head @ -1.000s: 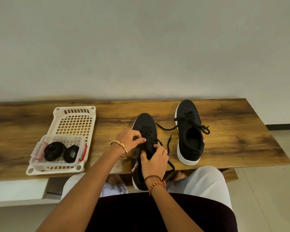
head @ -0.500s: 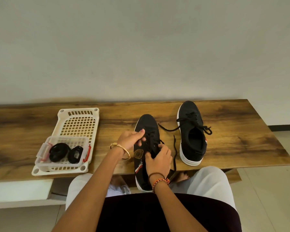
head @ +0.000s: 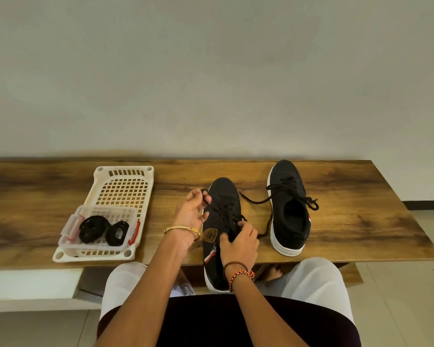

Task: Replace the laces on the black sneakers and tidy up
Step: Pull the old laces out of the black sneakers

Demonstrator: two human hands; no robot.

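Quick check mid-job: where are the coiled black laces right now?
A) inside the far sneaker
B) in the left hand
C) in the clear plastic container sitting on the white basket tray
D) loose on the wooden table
C: two coiled black laces lie inside the clear container, which rests on the white basket tray.

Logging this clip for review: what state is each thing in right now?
Left hand: pinches a lace end, pulled up and out.
Right hand: grips the near sneaker's laces.
Near sneaker: partly laced, heel past the table edge.
Far sneaker: laced, ends loose, untied.
Clear box: lidless, two coiled black laces inside.
White basket: holds the box.
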